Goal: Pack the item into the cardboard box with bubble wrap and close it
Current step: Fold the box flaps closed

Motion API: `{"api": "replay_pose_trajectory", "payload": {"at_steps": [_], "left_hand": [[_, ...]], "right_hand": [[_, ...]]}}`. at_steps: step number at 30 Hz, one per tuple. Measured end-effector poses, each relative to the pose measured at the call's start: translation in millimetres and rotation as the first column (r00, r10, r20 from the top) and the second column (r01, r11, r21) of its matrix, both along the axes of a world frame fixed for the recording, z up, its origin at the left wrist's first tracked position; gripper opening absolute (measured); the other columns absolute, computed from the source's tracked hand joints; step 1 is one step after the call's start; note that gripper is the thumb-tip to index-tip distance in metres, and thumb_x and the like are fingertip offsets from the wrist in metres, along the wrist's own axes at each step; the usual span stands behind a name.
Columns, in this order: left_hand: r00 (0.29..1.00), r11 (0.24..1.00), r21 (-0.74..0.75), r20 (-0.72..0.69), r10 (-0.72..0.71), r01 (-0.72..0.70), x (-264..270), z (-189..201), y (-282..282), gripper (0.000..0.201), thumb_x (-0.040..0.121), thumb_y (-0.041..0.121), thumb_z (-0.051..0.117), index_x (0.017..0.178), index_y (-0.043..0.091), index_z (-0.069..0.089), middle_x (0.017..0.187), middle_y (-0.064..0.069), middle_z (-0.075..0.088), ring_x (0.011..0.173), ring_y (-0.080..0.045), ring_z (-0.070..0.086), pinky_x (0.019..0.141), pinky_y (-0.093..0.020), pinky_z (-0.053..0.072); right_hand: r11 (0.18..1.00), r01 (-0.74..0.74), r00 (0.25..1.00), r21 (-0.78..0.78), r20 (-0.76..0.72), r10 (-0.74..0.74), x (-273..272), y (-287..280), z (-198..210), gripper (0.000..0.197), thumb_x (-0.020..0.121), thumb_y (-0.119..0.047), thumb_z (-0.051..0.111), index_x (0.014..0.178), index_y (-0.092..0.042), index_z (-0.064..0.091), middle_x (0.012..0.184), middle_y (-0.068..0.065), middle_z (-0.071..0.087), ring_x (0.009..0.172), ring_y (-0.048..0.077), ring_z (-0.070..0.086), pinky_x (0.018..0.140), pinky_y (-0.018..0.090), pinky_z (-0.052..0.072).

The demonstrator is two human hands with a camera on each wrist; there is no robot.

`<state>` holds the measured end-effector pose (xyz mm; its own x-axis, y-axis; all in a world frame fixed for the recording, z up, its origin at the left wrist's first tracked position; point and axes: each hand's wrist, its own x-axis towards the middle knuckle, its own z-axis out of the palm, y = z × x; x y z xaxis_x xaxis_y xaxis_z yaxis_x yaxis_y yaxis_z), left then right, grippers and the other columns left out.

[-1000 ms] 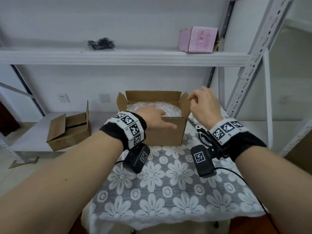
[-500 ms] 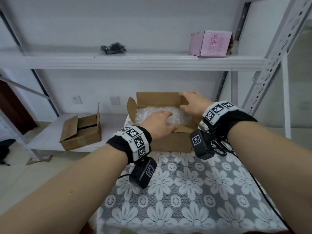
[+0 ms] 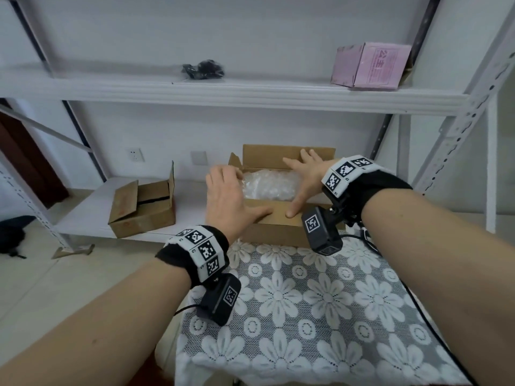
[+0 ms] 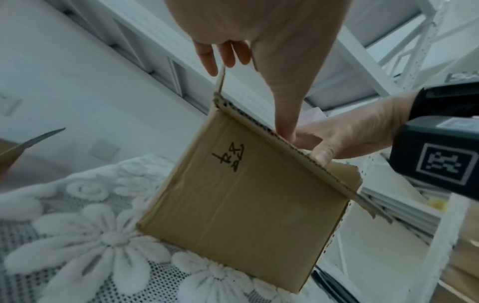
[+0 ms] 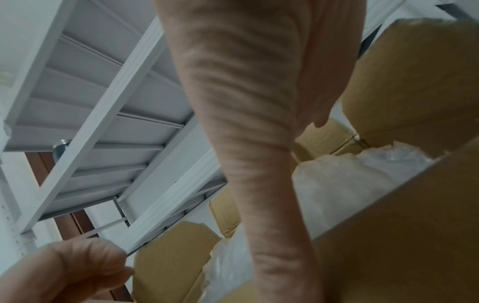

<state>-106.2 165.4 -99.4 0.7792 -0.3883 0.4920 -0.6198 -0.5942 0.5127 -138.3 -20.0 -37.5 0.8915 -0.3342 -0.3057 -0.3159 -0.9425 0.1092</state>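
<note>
The cardboard box (image 3: 278, 227) stands on the flowered tablecloth with bubble wrap (image 3: 267, 185) filling its inside. Its near flap (image 3: 276, 211) is folded inward, and both thumbs press on it. My left hand (image 3: 231, 196) has its fingers spread against the left side flap. My right hand (image 3: 303, 179) reaches over the right side, its fingers flat against the upright far flap (image 3: 278, 154). In the left wrist view, the left hand (image 4: 259, 51) and the right thumb (image 4: 318, 157) meet on the box's (image 4: 238, 194) top edge. The right wrist view shows the right hand (image 5: 246, 123) above bubble wrap (image 5: 337, 184). The packed item is hidden.
A second open cardboard box (image 3: 142, 210) sits on the low shelf to the left. On the upper shelf are a pink box (image 3: 370, 65) and a black bundle (image 3: 203, 69). A metal shelf upright (image 3: 457, 129) rises at the right. The lace tablecloth (image 3: 306, 302) stretches toward me.
My left hand has moved from the near flap to the left side flap. My right hand has drawn back from the far flap, its thumb now on the near flap.
</note>
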Motion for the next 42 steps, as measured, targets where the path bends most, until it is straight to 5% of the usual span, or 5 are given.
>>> {"api": "replay_pose_trajectory", "payload": {"at_steps": [6, 13, 33, 38, 42], "left_hand": [[0.937, 0.984, -0.165, -0.348, 0.005, -0.067, 17, 0, 5, 0.125, 0.061, 0.028, 0.089, 0.15, 0.001, 0.006, 0.154, -0.016, 0.016, 0.143, -0.028, 0.017, 0.116, -0.031, 0.017], [0.893, 0.97, -0.21, -0.405, -0.198, 0.12, 25, -5, -1, 0.085, 0.067, 0.019, 0.084, 0.136, 0.017, 0.035, 0.125, 0.005, 0.053, 0.115, -0.013, 0.052, 0.092, -0.023, 0.04], [0.929, 0.603, 0.708, -0.306, -0.209, 0.369, 16, 17, -34, 0.107, 0.079, 0.073, 0.048, 0.151, 0.024, -0.015, 0.16, -0.017, -0.004, 0.147, -0.034, -0.004, 0.12, -0.046, 0.005], [0.946, 0.572, 0.755, -0.285, -0.154, 0.321, 4, 16, -50, 0.11, 0.071, 0.076, 0.056, 0.149, 0.04, -0.013, 0.16, -0.016, -0.009, 0.143, -0.047, -0.007, 0.117, -0.055, 0.002], [0.954, 0.552, 0.779, -0.263, -0.142, 0.297, -5, 14, -59, 0.118, 0.066, 0.077, 0.06, 0.15, 0.036, -0.012, 0.159, -0.002, -0.022, 0.142, -0.05, -0.01, 0.112, -0.066, 0.001]], "right_hand": [[0.993, 0.0, 0.999, -0.12, -0.045, -0.005, 8, 15, 3, 0.133, 0.052, -0.068, 0.076, 0.152, -0.026, -0.002, 0.157, 0.015, 0.009, 0.145, 0.033, 0.006, 0.112, 0.056, 0.016], [0.994, -0.007, 0.997, -0.109, -0.082, -0.002, 14, 18, -1, 0.131, 0.056, -0.07, 0.072, 0.152, -0.019, 0.001, 0.156, 0.016, 0.015, 0.144, 0.035, 0.014, 0.113, 0.053, 0.018], [0.998, 0.018, 0.996, 0.058, -0.088, -0.013, 17, 6, -10, 0.139, 0.05, -0.07, 0.076, 0.15, -0.032, -0.012, 0.158, 0.013, -0.007, 0.146, 0.035, -0.006, 0.115, 0.059, 0.013], [0.983, 0.048, 0.996, 0.18, -0.076, -0.035, 14, 3, -13, 0.161, 0.018, -0.078, 0.072, 0.149, -0.036, -0.012, 0.159, 0.008, -0.013, 0.146, 0.031, -0.013, 0.114, 0.061, 0.008], [0.931, 0.038, 0.999, 0.362, 0.012, -0.045, 2, -3, -16, 0.141, 0.049, -0.057, 0.084, 0.15, -0.031, -0.011, 0.159, 0.009, -0.016, 0.146, 0.028, -0.012, 0.117, 0.053, 0.006]]}}
